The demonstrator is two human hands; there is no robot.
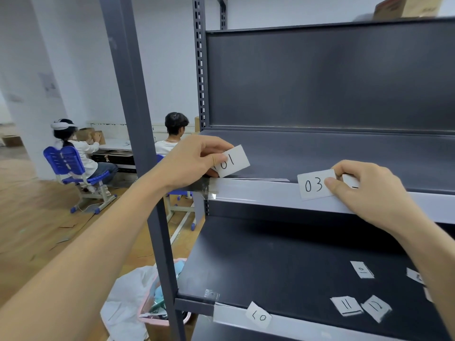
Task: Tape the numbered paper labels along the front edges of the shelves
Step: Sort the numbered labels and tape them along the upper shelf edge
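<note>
My left hand (197, 161) pinches a white paper label marked "01" (234, 161) just above the left end of the upper shelf's pale front edge (258, 193). My right hand (364, 188) pinches a label marked "03" (316, 184) against that same edge, with another slip (350, 180) tucked behind the fingers. Clear tape (208, 188) is stuck at the edge's left end. On the lower shelf (270, 267) lie loose labels: "07" (259, 315) at the front lip, "11" (346, 305), "12" (376, 308) and "10" (362, 269).
Grey metal uprights (138, 119) frame the rack on the left. A pink bin (157, 313) with a white bag stands on the wooden floor below. Two seated people at a desk, one on a blue chair (71, 166), are in the background left.
</note>
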